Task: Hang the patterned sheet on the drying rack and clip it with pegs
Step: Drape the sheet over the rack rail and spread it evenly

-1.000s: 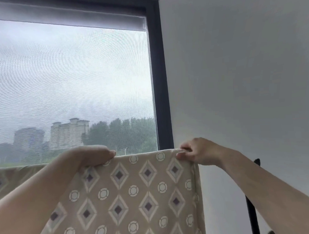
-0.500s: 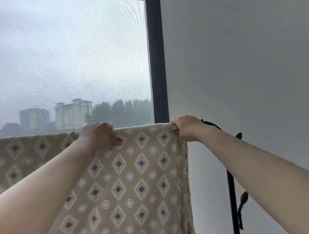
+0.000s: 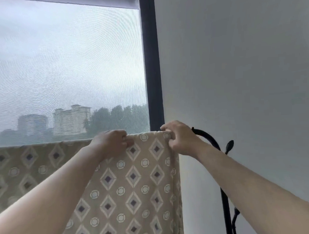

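Observation:
A beige patterned sheet (image 3: 132, 186) with diamonds and circles hangs over a high rail and drops down toward me. My left hand (image 3: 112, 143) grips its top fold a little left of the right end. At the top right corner, my right hand (image 3: 180, 138) pinches the sheet's edge. The black drying rack (image 3: 224, 199) shows only as a curved bar and an upright post to the right of the sheet; its top rail is hidden under the cloth. No pegs are in view.
A large window (image 3: 65, 71) with a dark frame (image 3: 151, 63) stands behind the sheet. A plain grey wall (image 3: 246, 67) fills the right side. A small black hook (image 3: 229, 145) sticks up from the rack post.
My two hands have come closer together along the sheet's top edge. The view has shifted, so the curved rack bar and post show more fully on the right.

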{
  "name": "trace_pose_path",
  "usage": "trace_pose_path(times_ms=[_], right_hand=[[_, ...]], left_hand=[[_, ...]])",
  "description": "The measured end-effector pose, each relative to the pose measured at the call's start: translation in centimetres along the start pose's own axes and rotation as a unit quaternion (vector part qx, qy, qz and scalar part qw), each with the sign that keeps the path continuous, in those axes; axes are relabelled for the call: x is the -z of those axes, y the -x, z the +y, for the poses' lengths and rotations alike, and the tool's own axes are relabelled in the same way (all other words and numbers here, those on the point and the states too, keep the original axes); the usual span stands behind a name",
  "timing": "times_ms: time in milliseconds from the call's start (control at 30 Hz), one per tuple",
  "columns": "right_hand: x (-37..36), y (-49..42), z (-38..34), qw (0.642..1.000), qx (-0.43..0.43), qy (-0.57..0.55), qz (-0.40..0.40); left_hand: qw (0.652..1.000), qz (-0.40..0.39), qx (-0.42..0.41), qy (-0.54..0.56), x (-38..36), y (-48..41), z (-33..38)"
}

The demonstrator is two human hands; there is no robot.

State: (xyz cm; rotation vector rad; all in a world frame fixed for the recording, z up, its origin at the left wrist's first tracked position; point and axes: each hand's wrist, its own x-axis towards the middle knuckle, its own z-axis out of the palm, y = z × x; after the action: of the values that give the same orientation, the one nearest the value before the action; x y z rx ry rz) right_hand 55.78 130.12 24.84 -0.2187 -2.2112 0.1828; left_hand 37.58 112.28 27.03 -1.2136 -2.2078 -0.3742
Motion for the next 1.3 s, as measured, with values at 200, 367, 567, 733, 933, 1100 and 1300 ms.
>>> trace_pose_path(times_ms=[200, 367, 567, 733, 933, 1100, 1300], right_hand=[[-7.9, 7.4, 0.1, 0.93, -0.201, -0.277, 0.137], [-9.5, 8.7, 0.4, 0.865, -0.289, -0.387, 0.138], [-7.8, 9.3, 0.6, 0.703, -0.344, -0.62, 0.056], [-6.6, 10.4, 2.7, 0.798, -0.311, -0.514, 0.048], [-7.2, 11.4, 1.9, 0.817, -0.322, -0.478, 0.023], [-7.7, 11.9, 0.0, 0.919, -0.233, -0.278, 0.153], [-6.4, 8.4, -1.5, 0.953, -0.203, -0.169, 0.15]], left_hand=[[0.999, 0.008, 0.004, -0.031, -0.3, -0.2, 0.2], [0.999, 0.014, 0.002, -0.036, -0.5, -0.4, 0.5], [0.999, 0.026, 0.014, -0.016, -1.0, -0.5, -0.5], [1.0, 0.028, 0.009, 0.003, -0.8, -0.4, -1.2], [1.0, 0.012, 0.0, -0.022, -0.7, -0.4, 0.3], [0.999, 0.005, 0.01, -0.035, -0.5, -0.2, 0.2], [1.0, -0.013, 0.014, 0.0, 0.1, -0.1, 0.2]])
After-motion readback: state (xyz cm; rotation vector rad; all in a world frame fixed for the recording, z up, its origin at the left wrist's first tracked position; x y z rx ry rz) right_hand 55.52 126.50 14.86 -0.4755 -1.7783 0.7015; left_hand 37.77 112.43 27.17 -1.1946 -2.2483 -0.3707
